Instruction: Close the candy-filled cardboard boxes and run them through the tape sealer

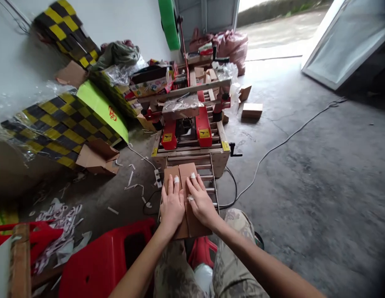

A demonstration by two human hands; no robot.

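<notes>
Cardboard box, brown, top flaps closed and meeting along a centre seam, lying on the metal roller conveyor just ahead of the knees. Pressing down on the left flap with the left hand, on the right flap with the right hand; both flat, grip open, fingers stretched forward, closing around nothing. Showing white tape on several fingertips. Beyond the box, sitting at the far end of the rollers, red carton-taping machine. Lying across the grey concrete floor to the right, white cable; small brown carton resting further back. Standing low at the left, red plastic stool; leaning by the wall, yellow-and-black checkered flat cartons.
</notes>
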